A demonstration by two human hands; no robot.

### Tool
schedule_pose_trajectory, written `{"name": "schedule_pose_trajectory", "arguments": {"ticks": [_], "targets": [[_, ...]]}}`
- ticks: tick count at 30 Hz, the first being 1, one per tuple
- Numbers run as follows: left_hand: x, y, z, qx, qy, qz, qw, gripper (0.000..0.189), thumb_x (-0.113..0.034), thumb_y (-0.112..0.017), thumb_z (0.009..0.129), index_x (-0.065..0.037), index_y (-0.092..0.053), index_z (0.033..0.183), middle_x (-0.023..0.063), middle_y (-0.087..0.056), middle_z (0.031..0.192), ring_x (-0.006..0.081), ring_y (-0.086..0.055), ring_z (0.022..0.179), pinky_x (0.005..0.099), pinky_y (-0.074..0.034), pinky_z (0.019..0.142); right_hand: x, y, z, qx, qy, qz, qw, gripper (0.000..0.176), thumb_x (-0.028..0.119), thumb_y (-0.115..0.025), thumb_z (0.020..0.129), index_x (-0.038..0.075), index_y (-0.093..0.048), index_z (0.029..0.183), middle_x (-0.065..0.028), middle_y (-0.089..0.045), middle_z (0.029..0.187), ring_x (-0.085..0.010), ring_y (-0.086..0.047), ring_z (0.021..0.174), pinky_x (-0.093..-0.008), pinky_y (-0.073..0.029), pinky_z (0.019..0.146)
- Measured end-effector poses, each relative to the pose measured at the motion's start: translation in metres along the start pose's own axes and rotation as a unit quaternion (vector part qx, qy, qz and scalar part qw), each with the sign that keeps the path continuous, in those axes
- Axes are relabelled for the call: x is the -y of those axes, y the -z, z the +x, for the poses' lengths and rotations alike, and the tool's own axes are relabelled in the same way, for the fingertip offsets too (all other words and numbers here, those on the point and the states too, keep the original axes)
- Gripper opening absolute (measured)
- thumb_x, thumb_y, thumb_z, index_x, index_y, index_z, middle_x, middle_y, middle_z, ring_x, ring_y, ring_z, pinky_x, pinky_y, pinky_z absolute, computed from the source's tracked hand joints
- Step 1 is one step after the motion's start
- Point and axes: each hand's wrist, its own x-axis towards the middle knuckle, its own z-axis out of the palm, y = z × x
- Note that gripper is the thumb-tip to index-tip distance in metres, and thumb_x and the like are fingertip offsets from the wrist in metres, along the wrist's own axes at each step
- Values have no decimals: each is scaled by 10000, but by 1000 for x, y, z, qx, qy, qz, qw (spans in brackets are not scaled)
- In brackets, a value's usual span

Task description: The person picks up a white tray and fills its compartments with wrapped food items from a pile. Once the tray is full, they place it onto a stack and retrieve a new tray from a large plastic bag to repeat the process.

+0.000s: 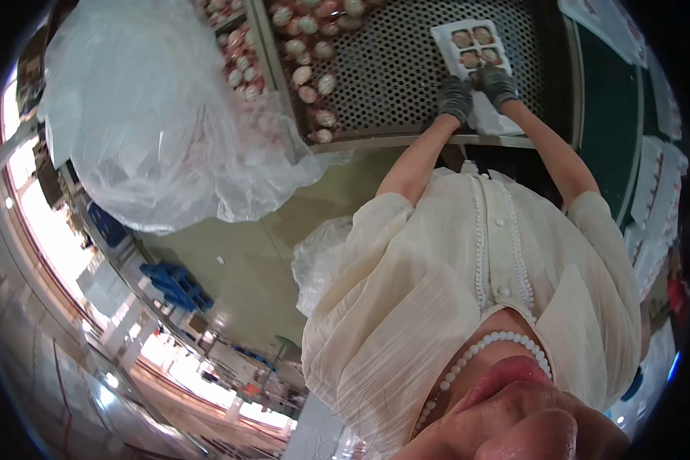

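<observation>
Here we are over the perforated metal worktop [395,65], and both gloved hands are at work on its right-hand part, close to the near edge. The white compartment tray [445,46] lies there at a slight slant, round brownish-pink pieces [461,38] sitting in its far compartments, one to each. The left hand [455,100], in a grey glove, is up against the tray's near left corner; its fingertips are hard to make out, so I can't tell whether that grip is clamped on the tray or merely resting there. Over to the right hand [498,86], gloved the same way: it's at the near compartments, fingers bent down among the pieces, and again I can't tell whether that grip is closed on anything. Just below the hands, a white slab [491,121] reaches to the worktop's near rim. Across to the left, well apart from the tray, pale and reddish wrapped rounds [307,93] crowd along a metal divider [264,65], with more beyond it, partly covered by a great billowing clear plastic bag [153,115]. And out on the right, past a dark green surface [609,100], more white trays [652,184] line the side.
</observation>
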Motion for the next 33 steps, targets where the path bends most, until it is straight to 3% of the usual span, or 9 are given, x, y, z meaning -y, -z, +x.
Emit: {"name": "schedule_pose_trajectory", "arguments": {"ticks": [4, 6, 8, 11, 15, 22, 26, 29, 33], "targets": [[39, -2, 1, -6, 24, -234, 972, 255, -151, -465, 670, -53, -550, 890, 180, -513, 873, 319, -494, 823, 393, -396, 724, 17, 29, -4, 69, -1, -27, 997, 234, 231, -498, 661, 86, -576, 828, -132, -537, 925, -267, -534, 838, -383, -395, 711], [82, -6, -4, -92, 65, 36, 993, 433, -192, -431, 716, -20, -406, 1112, 190, -412, 1130, 314, -403, 1032, 357, -302, 894, 26, 33, -5, 99, -20, -28, 994, 232, 227, -497, 664, 90, -572, 835, -129, -529, 943, -272, -527, 859, -387, -386, 726], [104, 58, -19, -122, 234, -72, 962, 538, -227, -436, 706, 9, -306, 1172, 179, -355, 1185, 321, -326, 1099, 358, -240, 937, 26, 31, 0, 117, -49, -30, 991, 214, 219, -495, 664, 104, -577, 825, -127, -534, 925, -278, -520, 877, -402, -380, 730], [189, 81, -29, -217, 285, 164, 919, 585, -281, -482, 677, -12, -323, 1172, 183, -334, 1199, 310, -295, 1127, 358, -253, 929, 24, 22, 1, 105, -54, -37, 992, 217, 220, -495, 658, 108, -581, 823, -127, -541, 908, -272, -525, 859, -398, -381, 724], [240, 119, -41, -68, 297, 185, 934, 681, -368, -523, 656, -35, -286, 1202, 143, -319, 1227, 259, -294, 1146, 334, -208, 954, 16, -5, -1, -70, -19, 33, 997, 101, 142, -563, 592, 105, -579, 684, -119, -555, 751, -257, -541, 722, -366, -385, 645], [213, 124, -25, 21, 354, 209, 912, 509, -326, -535, 634, -61, -424, 1055, 123, -512, 987, 280, -493, 910, 340, -386, 778, 21, 5, 6, 2, -128, 48, 991, 107, 196, -557, 629, 98, -586, 661, -122, -558, 724, -264, -546, 704, -358, -407, 641], [200, 104, -21, -41, 300, -135, 943, 426, -271, -555, 670, -55, -436, 1017, 103, -515, 925, 257, -512, 828, 338, -424, 728, 29, 10, 7, -44, -87, 40, 994, 234, 255, -498, 696, 83, -586, 828, -137, -563, 818, -270, -551, 744, -370, -427, 667], [165, 76, -22, -96, 243, -735, 625, 270, -171, -542, 715, -60, -470, 951, 70, -502, 839, 200, -510, 757, 309, -461, 634, 36, -3, 31, -190, -48, 116, 974, 192, 234, -527, 700, 88, -566, 820, -131, -554, 811, -286, -528, 749, -371, -404, 673], [99, 71, -22, -45, 196, -802, 562, 262, -137, -536, 722, -60, -458, 960, 66, -503, 847, 210, -509, 766, 318, -457, 654, 54, 19, 20, -136, 4, 234, 963, 300, 274, -530, 725, 48, -548, 922, -141, -554, 881, -261, -540, 786, -344, -420, 697]]}}
